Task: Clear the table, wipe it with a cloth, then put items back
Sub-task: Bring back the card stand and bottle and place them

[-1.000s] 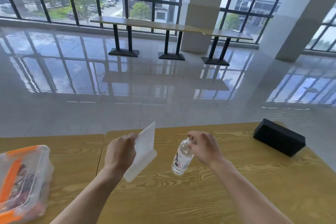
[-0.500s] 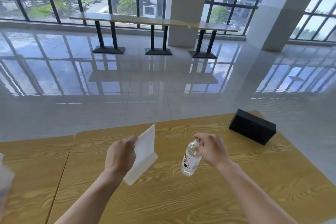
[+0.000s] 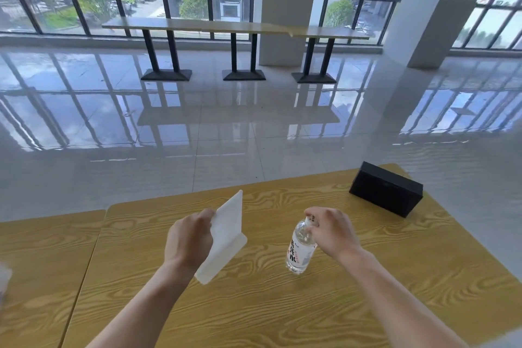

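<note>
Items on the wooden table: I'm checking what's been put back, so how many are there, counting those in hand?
3. A white sign stand held in the left hand, a water bottle gripped at its cap by the right hand, and a black box at the far right corner. More may lie out of frame.

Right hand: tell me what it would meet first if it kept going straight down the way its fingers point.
The right hand already grips the water bottle by its cap, so it likely meets only the wooden table beneath; whether the bottle's base touches yet is unclear.
</note>
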`<state>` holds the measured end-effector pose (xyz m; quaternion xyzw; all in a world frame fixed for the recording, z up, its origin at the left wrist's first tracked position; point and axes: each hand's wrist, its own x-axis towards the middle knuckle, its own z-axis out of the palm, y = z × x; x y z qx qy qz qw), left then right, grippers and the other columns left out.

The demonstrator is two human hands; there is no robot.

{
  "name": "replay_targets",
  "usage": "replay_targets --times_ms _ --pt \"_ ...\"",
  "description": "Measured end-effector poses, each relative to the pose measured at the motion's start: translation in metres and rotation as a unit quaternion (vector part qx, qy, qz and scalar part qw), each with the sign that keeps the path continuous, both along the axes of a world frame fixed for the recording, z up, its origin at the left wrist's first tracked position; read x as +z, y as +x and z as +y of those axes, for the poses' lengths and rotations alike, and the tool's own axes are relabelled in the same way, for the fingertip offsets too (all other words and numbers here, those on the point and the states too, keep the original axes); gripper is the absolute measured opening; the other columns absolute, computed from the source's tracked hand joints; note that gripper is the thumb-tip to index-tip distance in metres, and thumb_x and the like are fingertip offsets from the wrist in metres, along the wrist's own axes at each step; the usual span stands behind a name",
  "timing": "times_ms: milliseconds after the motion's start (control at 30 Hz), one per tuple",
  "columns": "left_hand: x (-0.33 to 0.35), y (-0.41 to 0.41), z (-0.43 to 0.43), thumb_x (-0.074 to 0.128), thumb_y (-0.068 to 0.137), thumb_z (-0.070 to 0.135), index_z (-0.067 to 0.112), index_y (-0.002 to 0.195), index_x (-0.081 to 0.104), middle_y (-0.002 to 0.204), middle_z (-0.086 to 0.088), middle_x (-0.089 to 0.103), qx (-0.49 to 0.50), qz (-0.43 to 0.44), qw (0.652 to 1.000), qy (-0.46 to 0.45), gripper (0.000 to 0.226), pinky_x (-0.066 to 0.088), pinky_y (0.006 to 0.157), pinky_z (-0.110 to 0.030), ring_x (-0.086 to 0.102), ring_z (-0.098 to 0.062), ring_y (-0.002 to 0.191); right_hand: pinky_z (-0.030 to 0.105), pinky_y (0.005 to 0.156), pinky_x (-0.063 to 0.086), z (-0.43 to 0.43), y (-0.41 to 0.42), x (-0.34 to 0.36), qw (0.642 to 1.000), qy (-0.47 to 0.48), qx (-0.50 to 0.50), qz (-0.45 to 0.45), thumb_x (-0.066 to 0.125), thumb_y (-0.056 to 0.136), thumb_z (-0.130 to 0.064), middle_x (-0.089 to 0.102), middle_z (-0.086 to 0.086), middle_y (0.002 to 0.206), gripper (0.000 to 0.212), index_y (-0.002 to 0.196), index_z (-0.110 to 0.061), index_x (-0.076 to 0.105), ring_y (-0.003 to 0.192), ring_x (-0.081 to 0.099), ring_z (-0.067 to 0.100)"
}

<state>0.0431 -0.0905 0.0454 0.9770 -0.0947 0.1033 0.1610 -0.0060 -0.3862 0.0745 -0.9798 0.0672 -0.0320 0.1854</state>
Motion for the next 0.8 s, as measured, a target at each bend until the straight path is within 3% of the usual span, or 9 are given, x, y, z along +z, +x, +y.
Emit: replay_targets --times_ms 467,633,800 --pt "0.004 -0.004 -0.009 0.057 0.079 0.000 0.020 0.101 0.071 0.074 0.000 0.070 -0.013 -0.005 1.000 -0.006 0.033 0.038 0.050 -0.030 0.063 -0.031 0.063 0.024 0.081 0.044 -0.007 0.000 -0.005 1.000 0.002 0.001 0.021 0.068 0.086 -0.013 0.067 -0.001 0.120 0.036 0.121 -0.020 0.065 0.105 0.061 0.015" --pt "0.010 -0.007 -0.009 0.059 0.077 0.001 0.022 0.095 0.070 0.068 0.001 0.067 -0.021 0.002 1.000 -0.004 0.030 0.043 0.050 -0.032 0.061 -0.031 0.061 0.029 0.089 0.048 -0.008 -0.002 -0.004 0.999 0.016 0.010 0.028 0.069 0.084 -0.019 0.064 0.000 0.124 0.042 0.125 -0.021 0.062 0.110 0.059 0.017" --pt "0.027 -0.012 -0.009 0.060 0.081 0.006 0.026 0.093 0.069 0.072 0.006 0.070 -0.072 -0.001 0.997 0.006 0.025 0.048 0.054 -0.032 0.064 -0.027 0.068 0.027 0.098 0.045 0.003 -0.005 0.015 0.996 0.021 0.047 -0.072 0.071 0.088 -0.017 0.066 0.001 0.127 0.040 0.127 -0.016 0.064 0.117 0.060 0.016"
